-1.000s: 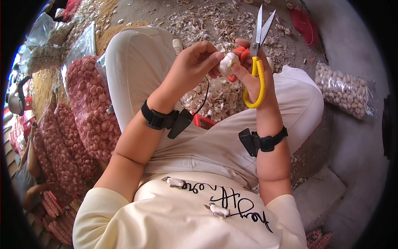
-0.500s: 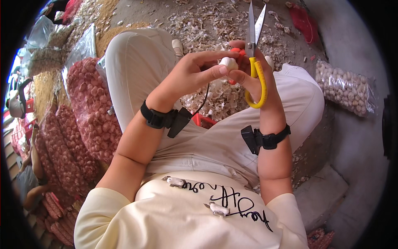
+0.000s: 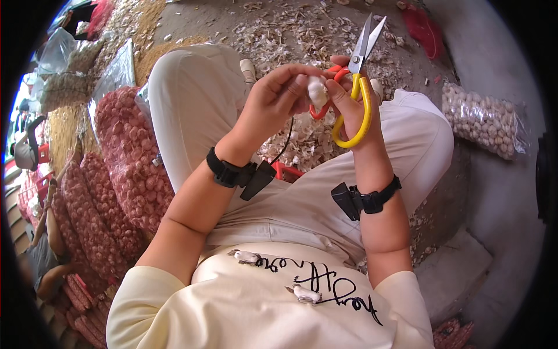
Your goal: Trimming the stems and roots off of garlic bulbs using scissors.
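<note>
A white garlic bulb is pinched between the fingertips of my left hand, above my lap. My right hand is closed round a pair of scissors with one yellow and one red-orange handle. Their metal blades stand apart in a narrow V, pointing up and away from me. The right thumb also presses against the garlic bulb's right side. Part of the red-orange handle is hidden behind the bulb and the fingers.
Garlic skins are heaped between my legs over a red container. On the left stand net sacks of garlic, with another person's arm beside them. To the right lies a clear bag of garlic; a red net lies beyond.
The garlic bulb has been turned in my fingers and shows more of its side. The scissors have tilted to the right and come slightly lower, toward me.
</note>
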Tool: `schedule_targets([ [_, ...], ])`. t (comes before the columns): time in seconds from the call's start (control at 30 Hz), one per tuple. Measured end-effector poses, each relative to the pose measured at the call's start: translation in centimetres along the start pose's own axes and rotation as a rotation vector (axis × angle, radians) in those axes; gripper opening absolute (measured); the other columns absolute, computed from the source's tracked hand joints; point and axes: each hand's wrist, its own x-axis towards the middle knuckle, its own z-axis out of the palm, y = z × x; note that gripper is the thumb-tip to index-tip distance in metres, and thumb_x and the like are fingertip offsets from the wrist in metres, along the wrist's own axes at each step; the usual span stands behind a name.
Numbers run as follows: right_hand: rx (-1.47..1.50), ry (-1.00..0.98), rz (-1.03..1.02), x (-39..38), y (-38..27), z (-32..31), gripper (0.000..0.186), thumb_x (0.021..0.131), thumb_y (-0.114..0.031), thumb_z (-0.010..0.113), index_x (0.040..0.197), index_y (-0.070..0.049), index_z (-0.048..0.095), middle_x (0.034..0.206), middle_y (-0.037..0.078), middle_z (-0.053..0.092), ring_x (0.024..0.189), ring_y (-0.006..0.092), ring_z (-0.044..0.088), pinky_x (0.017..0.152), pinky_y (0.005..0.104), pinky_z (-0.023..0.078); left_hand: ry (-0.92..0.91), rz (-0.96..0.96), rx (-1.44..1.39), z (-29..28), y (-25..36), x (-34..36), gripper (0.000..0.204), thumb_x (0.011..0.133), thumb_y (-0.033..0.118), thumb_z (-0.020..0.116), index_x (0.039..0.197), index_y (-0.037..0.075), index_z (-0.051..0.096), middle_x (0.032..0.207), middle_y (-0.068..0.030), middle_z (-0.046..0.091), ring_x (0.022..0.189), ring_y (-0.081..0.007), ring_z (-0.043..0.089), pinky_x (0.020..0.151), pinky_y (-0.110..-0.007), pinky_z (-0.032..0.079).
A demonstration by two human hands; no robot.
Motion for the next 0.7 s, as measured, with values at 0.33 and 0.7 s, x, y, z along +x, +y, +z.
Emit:
schedule_targets([
  [0.33,-0.094,-0.042,-0.173,-0.1,-1.0,0.6,0.044,0.083,-0.005,0.067,0.121,-0.006,0.045,0.097,0.007,0.063,0.081,0.0125,0.061,0.073,0.0238,0.049,-0.040,0.145,0.392,-0.7,-0.3,0.2,0.040,0.092,0.013,0.057,0.128,0.000,0.046,0.103,-0.0065,0.061,0.090,-0.0114,0.059,0.079,-0.025,0.049],
  [0.7,-0.084,-0.027,-0.149,-0.1,-0.3,0.5,0.048,0.079,-0.004,0.071,0.121,-0.007,0.047,0.093,0.004,0.061,0.087,0.0112,0.059,0.081,0.0246,0.048,0.007,0.121,0.080,-0.3,-0.8,0.6,0.048,0.086,0.012,0.066,0.124,0.001,0.039,0.102,-0.0102,0.061,0.093,-0.0124,0.060,0.080,-0.025,0.050],
])
